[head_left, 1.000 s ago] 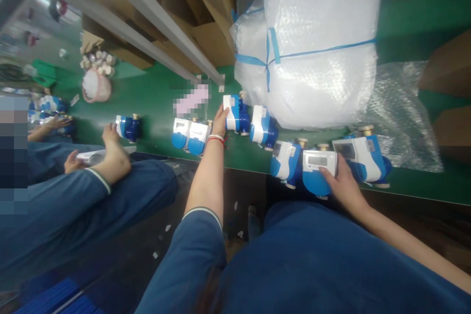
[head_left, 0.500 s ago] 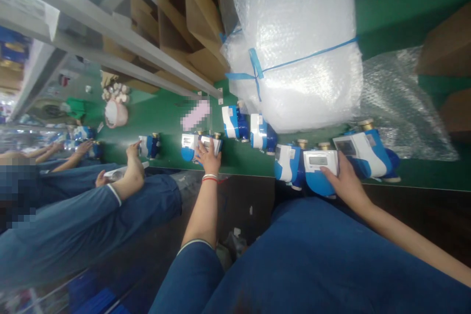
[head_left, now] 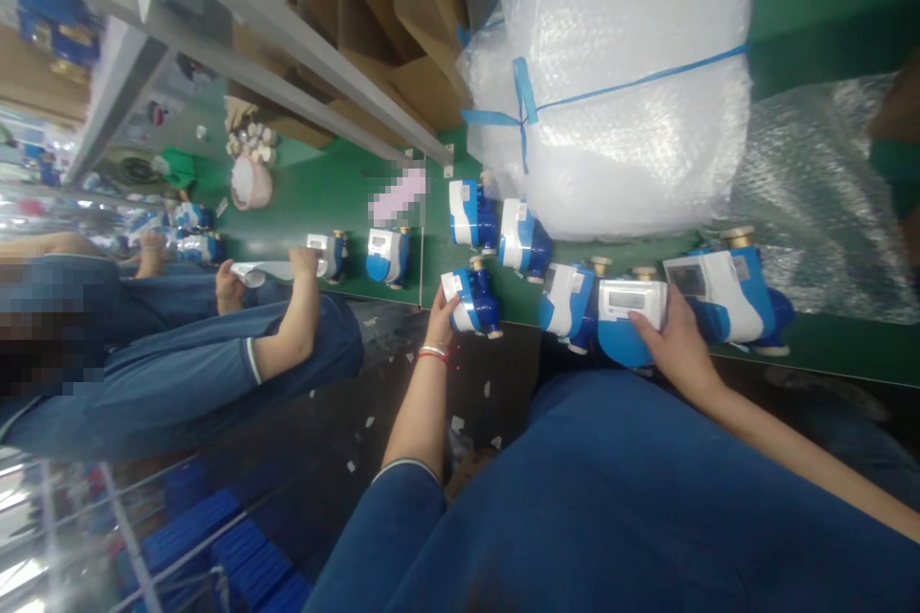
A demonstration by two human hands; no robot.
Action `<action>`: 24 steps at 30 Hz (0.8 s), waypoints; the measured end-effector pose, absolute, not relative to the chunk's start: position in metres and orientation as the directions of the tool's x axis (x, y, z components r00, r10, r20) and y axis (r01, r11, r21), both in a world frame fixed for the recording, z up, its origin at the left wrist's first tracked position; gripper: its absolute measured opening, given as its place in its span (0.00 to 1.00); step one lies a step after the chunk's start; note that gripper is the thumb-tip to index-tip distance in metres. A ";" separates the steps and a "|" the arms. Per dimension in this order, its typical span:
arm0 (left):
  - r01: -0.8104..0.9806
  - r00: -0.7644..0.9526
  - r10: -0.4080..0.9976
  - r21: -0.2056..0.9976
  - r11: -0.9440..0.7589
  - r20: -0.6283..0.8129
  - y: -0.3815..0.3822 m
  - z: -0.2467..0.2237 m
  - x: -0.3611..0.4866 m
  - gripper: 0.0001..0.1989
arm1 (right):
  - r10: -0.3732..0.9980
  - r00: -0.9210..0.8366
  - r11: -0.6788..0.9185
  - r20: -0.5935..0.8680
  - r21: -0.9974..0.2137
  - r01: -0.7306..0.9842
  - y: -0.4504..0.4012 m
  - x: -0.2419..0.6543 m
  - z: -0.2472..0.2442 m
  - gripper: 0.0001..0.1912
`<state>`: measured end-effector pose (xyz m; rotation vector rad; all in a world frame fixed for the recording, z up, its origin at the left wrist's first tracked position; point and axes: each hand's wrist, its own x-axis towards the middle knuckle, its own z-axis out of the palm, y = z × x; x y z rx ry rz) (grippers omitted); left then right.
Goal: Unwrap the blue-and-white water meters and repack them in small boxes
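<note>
My left hand (head_left: 440, 318) is closed on the white end of a blue-and-white water meter (head_left: 471, 299), which lies tilted at the green bench's front edge. My right hand (head_left: 676, 345) grips the right side of another water meter (head_left: 631, 321), its thumb on the white front beside the small display. Close on its left sits a third water meter (head_left: 567, 305). A larger-looking water meter (head_left: 725, 292) with a brass fitting stands right of my right hand. Two more, a water meter (head_left: 472, 214) and a water meter (head_left: 523, 238), are farther back.
A stack of bubble wrap (head_left: 618, 115) tied with blue ribbon lies behind the meters. Cardboard dividers (head_left: 366, 29) and a metal frame (head_left: 287, 67) rise at the back left. To the left, a co-worker's hand (head_left: 306, 261) is at a meter on the green bench (head_left: 323, 182).
My left hand has moved right, bringing a water meter away from the one beside it. My right hand keeps its grip. The co-worker's hand has shifted along the bench, and the view has shifted slightly.
</note>
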<state>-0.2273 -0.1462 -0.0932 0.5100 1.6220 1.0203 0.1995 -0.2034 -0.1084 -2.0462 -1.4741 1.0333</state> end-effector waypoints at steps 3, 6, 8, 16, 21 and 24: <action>-0.274 -0.297 0.775 0.827 0.491 -0.558 -0.149 -0.106 -0.219 0.34 | 0.934 0.161 -0.348 -0.320 -0.702 0.621 -0.204 0.200 -0.105 0.43; -0.352 -0.302 0.780 0.825 0.442 -0.548 -0.149 -0.111 -0.212 0.36 | 0.935 0.175 -0.349 -0.308 -0.723 0.596 -0.206 0.198 -0.105 0.42; -0.384 -0.305 0.787 0.825 0.414 -0.536 -0.150 -0.112 -0.209 0.37 | 0.925 0.218 -0.380 -0.312 -0.729 0.569 -0.207 0.196 -0.107 0.43; -0.347 -0.288 0.811 0.845 0.408 -0.510 -0.136 -0.109 -0.201 0.38 | 0.931 0.319 -0.342 -0.178 -0.730 0.592 -0.178 0.186 -0.122 0.42; -0.231 -0.330 0.803 0.867 0.441 -0.497 -0.129 -0.097 -0.182 0.42 | 0.963 0.267 -0.230 -0.036 -0.627 0.744 -0.151 0.179 -0.087 0.41; -0.124 -0.351 0.784 0.856 0.502 -0.511 -0.133 -0.083 -0.171 0.43 | 0.983 0.148 -0.068 0.109 -0.531 0.845 -0.119 0.169 -0.050 0.41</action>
